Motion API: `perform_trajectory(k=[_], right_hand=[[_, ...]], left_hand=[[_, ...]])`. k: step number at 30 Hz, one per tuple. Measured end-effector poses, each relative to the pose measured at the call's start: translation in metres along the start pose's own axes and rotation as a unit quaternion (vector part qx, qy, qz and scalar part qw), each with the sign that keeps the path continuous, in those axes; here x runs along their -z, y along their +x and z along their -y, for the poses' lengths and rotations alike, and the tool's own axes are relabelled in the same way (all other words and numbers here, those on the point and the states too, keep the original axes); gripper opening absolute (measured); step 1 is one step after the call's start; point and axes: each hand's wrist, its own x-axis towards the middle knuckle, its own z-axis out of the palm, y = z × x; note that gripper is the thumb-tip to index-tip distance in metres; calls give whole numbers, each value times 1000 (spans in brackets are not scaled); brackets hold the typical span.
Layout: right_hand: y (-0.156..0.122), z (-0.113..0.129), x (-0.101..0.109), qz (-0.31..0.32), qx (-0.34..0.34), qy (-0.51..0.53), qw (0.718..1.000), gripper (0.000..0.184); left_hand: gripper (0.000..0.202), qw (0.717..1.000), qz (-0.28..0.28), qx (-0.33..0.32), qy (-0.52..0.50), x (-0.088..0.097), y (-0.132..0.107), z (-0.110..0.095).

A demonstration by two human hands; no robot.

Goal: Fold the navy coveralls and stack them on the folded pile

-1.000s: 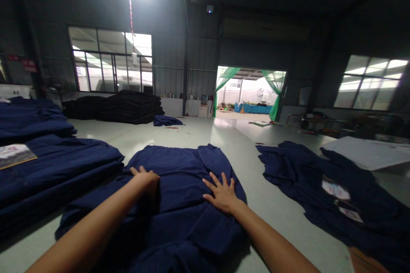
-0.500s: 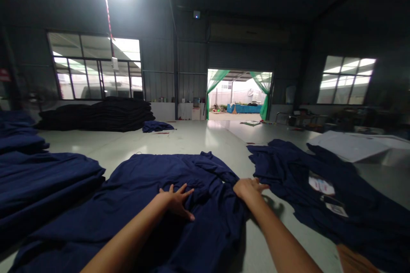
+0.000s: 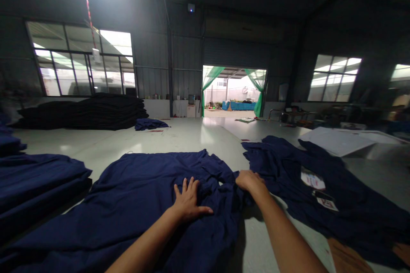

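A navy blue garment (image 3: 137, 196) lies spread on the pale floor in front of me. My left hand (image 3: 188, 200) rests flat on its right part, fingers stretched out. At the garment's right edge my right hand (image 3: 250, 180) is curled with the fingers bent down on the bunched cloth; whether it pinches the cloth I cannot make out. Just right of that hand starts a second spread of navy garments (image 3: 307, 179) with white paper tags (image 3: 312, 178).
A stack of folded navy cloth (image 3: 35, 183) lies at the left. Black cloth piles (image 3: 89, 113) stand by the far windows, with one small navy piece (image 3: 149, 124) near them. A white sheet (image 3: 342, 143) lies at the right. An open doorway (image 3: 232, 91) with green netting is straight ahead.
My view has swung right. My right hand went from flat on the garment to curled at its right edge. My left hand shifted right and now lies flat, fingers out.
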Motion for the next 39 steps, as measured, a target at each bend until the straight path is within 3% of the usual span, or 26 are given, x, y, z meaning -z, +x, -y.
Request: perform_trajectory(k=[2, 5, 8, 11, 15, 18, 19, 21, 24, 26, 28, 31, 35, 37, 39], right_hand=[[3, 0, 3, -21, 24, 31, 999, 57], [4, 1, 0, 10, 33, 29, 999, 66], [4, -4, 4, 41, -5, -1, 999, 48], [4, -23, 24, -9, -52, -4, 999, 46], [0, -52, 53, -64, -111, 12, 992, 47], [-7, -52, 58, -101, -119, 4, 988, 56], [-9, -46, 55, -109, -90, -1, 990, 59], [-14, -25, 44, -95, 29, -7, 995, 59], [-22, 14, 13, 1, 238, 10, 971, 50], [-27, 35, -11, 50, 300, 11, 953, 56], [-31, 44, -31, 68, 303, -11, 951, 59], [-31, 39, -46, 106, 222, -77, 966, 57], [-26, 27, -43, 119, 113, -151, 975, 53], [-23, 26, -38, 114, 122, -148, 975, 50], [-19, 25, -31, 67, 156, -133, 976, 45]], left_hand=[[104, 999, -9, -35, -2, 4, -3, -2], [77, 994, 45, -103, 7, 9, -7, -5], [73, 990, 78, -115, -1, 12, -10, -7], [74, 992, 51, -114, -13, 16, -13, -9], [68, 988, -28, -150, -4, 21, -19, -17], [75, 985, -21, -171, 9, 19, -20, -22], [79, 985, -6, -172, 2, 17, -19, -23], [81, 985, 6, -167, -28, 12, -16, -22], [56, 990, -49, -128, -45, 6, -8, -14], [53, 992, -89, -85, -12, 6, -3, -7], [59, 993, -103, -47, 25, 8, 0, -1], [58, 994, -96, -21, 41, 13, -3, 1], [68, 999, -26, -36, 12, 14, -10, -4], [65, 999, 20, -43, 11, 11, -12, -6], [62, 998, 38, -43, 12, 9, -13, -6]])
